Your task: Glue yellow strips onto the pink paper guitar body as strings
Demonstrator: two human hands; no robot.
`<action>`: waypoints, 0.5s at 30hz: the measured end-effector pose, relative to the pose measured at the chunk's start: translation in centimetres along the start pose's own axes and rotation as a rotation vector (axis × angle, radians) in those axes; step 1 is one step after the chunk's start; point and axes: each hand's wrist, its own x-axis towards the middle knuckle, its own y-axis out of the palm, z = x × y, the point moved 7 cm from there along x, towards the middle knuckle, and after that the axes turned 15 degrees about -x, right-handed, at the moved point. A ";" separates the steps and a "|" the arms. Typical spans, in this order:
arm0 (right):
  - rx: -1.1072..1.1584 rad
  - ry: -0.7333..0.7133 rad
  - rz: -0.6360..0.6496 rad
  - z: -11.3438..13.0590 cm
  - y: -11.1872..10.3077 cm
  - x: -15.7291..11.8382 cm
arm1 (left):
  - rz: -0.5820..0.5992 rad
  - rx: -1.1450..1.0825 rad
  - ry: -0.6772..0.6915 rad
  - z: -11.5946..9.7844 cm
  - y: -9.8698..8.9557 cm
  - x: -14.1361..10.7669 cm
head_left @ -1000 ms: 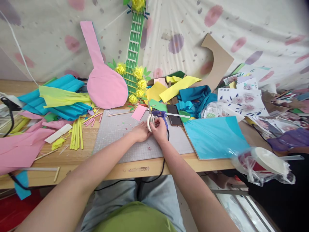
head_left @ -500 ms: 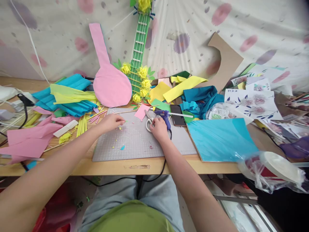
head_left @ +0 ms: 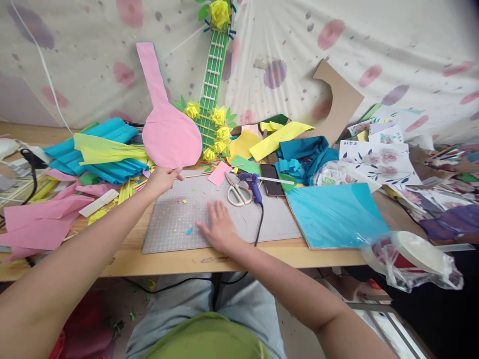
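Note:
My left hand is at the lower edge of the pink banjo-shaped piece, its fingers pressed together; what they hold, if anything, is too small to name. My right hand lies on the grey cutting mat with fingers spread and nothing in it. Small paper scraps dot the mat to its left. White-handled scissors and a blue glue gun rest beyond my right hand, beside a phone and a small pink paper.
A green flowered instrument neck leans on the curtain. Crepe paper lies left; a blue board, drawings and a bagged tape roll are at the right. The glue gun's black cord crosses the mat.
My right hand has left the scissors and moved left and nearer onto the mat, fingers now spread. My left hand has moved left and away from me, up to the pink piece.

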 end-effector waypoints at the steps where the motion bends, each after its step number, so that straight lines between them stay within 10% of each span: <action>1: 0.049 -0.045 0.032 1.6 0.4 0.4 | -0.008 0.005 0.001 -0.1 -0.4 0.0; 6: 0.353 -0.445 0.037 6.3 -0.9 3.3 | -0.002 0.284 0.073 -0.1 -2.4 -0.9; 12: 0.086 -0.012 -0.032 2.2 0.1 6.9 | -0.005 0.615 -0.120 4.4 -4.6 -2.0; 15: 0.175 -0.383 0.096 7.3 1.1 5.8 | 0.014 0.555 -0.315 7.8 -4.5 -1.8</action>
